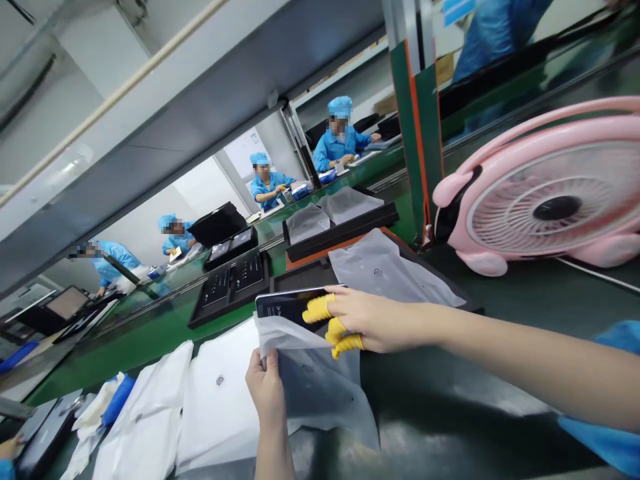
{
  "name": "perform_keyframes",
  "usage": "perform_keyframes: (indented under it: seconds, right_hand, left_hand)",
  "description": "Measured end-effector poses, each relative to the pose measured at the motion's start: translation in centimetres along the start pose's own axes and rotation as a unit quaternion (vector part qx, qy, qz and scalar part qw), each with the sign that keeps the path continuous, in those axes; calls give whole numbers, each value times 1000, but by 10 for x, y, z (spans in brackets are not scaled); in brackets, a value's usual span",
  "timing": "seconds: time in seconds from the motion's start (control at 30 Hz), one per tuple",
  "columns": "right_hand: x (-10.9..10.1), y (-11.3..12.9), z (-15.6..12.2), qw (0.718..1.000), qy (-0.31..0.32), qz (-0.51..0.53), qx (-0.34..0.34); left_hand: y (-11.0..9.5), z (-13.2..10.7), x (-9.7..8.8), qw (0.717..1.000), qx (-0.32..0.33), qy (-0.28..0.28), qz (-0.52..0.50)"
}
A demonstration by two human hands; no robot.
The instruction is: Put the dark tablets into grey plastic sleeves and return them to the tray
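A dark tablet point(280, 307) with a pale frame sits partly inside a translucent plastic bag point(325, 387), its upper part showing above the bag's mouth. My left hand point(267, 387) pinches the bag's edge near the tablet's left side. Yellow finger cots cover several fingers of my right hand point(367, 319), which is closed on the tablet's right part; the thumb's grip is partly hidden. Left of my left hand lies a pile of white plastic bags point(220, 393). Beyond my right hand, another translucent bag point(395, 273) is spread over a dark tray.
A pink fan point(555, 193) stands at right. Black trays with dark flat devices point(247, 270) and bagged items point(350, 203) line the far side of the green bench point(225, 339). An upright post point(415, 133) and overhead shelf point(200, 100) frame the view. Several people in blue work beyond.
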State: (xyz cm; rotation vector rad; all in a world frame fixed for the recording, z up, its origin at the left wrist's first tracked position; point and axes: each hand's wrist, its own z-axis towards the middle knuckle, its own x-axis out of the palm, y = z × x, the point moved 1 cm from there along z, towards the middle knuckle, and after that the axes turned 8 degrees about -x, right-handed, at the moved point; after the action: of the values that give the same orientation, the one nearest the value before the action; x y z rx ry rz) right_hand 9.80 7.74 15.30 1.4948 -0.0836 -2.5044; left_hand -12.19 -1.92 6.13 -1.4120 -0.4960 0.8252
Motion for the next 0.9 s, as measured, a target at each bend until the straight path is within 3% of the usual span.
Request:
perform_keyframes:
  seconds: [0.17,0.27,0.33,0.4,0.47,0.53,0.63,0.7,0.9]
  right_hand:
    - [-14,7,5,984,94,56,142]
    - [-17,0,2,986,87,-24,142]
    - [-19,-9,-3,984,9,-67,164]
    - [-15,-20,-10,965,-91,-56,238]
    - [-1,-29,-18,933,-156,23,323]
    - [23,-33,-23,900,-173,157,368]
    - [58,-33,-21,841,-220,315,380]
    - [70,-30,-16,805,-295,334,391]
    - [71,-24,-1,745,-451,313,379]
  left_hand:
    - [9,-5,0,998,-29,-24,-46]
    - [14,-7,1,994,-52,-40,-84]
    - [17,-8,2,992,-58,-42,-103]
    - [20,-9,3,990,-63,-46,-120]
    - [23,-9,4,987,-71,-52,-132]
    - [26,-10,6,986,-79,-51,-138]
    - [29,-9,8,985,-81,-32,-149]
    - [30,-8,8,984,-72,-16,-159]
    - [15,-2,8,978,15,-18,-206]
